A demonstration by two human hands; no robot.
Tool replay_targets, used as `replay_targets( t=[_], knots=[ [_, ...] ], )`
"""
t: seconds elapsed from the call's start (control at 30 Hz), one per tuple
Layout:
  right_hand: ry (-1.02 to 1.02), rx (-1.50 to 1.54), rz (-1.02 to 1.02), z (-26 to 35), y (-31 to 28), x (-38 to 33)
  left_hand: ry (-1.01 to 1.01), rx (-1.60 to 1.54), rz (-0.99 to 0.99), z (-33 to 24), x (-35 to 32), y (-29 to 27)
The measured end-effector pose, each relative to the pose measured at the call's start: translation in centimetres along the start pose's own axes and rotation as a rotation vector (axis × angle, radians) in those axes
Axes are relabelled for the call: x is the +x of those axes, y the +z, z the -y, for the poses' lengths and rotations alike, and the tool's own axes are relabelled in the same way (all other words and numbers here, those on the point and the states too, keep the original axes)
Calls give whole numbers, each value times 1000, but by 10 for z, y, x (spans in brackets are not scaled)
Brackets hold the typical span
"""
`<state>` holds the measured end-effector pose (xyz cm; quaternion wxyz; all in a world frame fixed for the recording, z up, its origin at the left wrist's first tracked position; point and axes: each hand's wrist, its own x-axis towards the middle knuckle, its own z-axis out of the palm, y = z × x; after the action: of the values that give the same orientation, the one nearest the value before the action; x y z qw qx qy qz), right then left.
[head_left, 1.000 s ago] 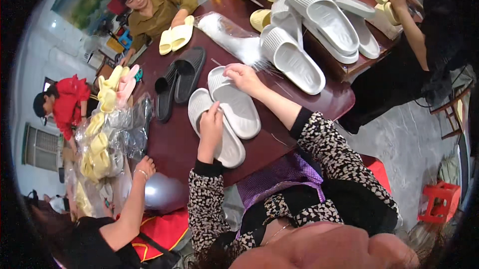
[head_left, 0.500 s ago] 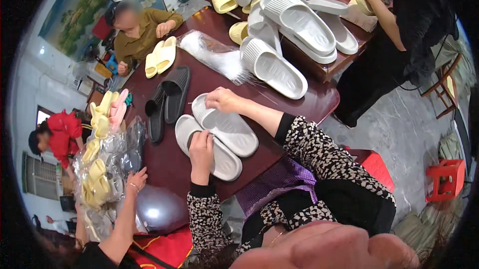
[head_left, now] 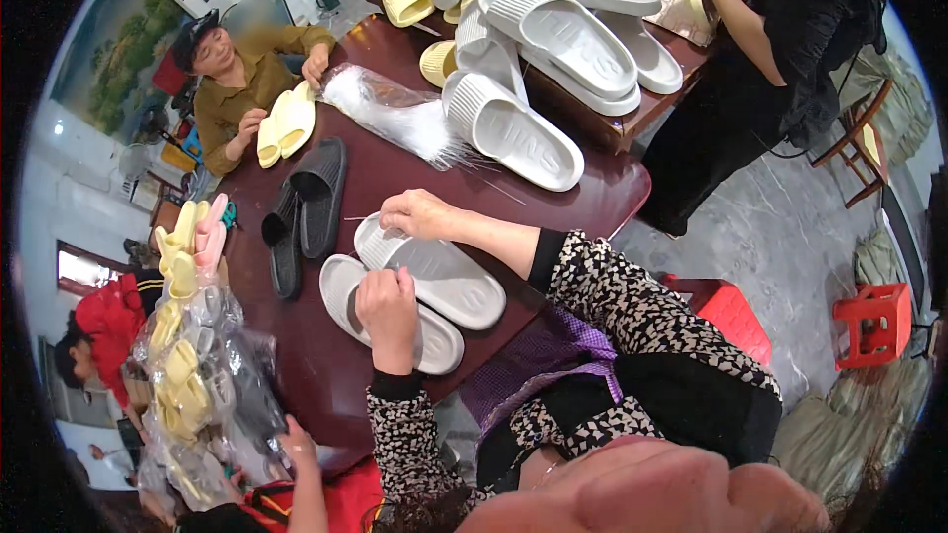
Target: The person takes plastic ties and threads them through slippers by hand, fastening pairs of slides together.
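Note:
A pair of light grey slippers lies side by side before me, toes pointing away to the left. My left hand is closed in a loose fist over the strap of the left grey slipper; what its fingers hold is hidden. At the toe end of the right grey slipper, my right hand has its fingers curled on the strap. A thin white strand sticks out beside that toe. Just beyond, a pair of black slippers rests on the dark red table.
White strands in a clear bag lie farther back. Large grey slippers are heaped at the back right. Wrapped yellow slippers stand at the left, near a co-worker's hand. Across sits a person by yellow slippers. A red stool is at right.
The view has shifted slightly. My left hand's fingers have curled in more, while my right stays at the slipper's toe. The person across has brought a hand up to the yellow slippers.

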<state>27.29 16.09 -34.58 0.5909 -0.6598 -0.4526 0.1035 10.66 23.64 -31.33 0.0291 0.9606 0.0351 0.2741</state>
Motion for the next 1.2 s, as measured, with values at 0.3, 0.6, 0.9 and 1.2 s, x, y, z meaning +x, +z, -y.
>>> replay_targets(
  t=[0.3,0.6,0.9,1.2],
  knots=[
    [-101,-49,-136,3,14,3,148,368,152,0,4,-8],
    [40,103,-96,39,15,-2,-56,272,117,-4,15,8],
    [-76,-51,117,52,20,-3,-255,3,132,6,11,-6],
    [-86,-52,59,64,17,-7,-325,-404,-134,1,11,-5]
  ],
)
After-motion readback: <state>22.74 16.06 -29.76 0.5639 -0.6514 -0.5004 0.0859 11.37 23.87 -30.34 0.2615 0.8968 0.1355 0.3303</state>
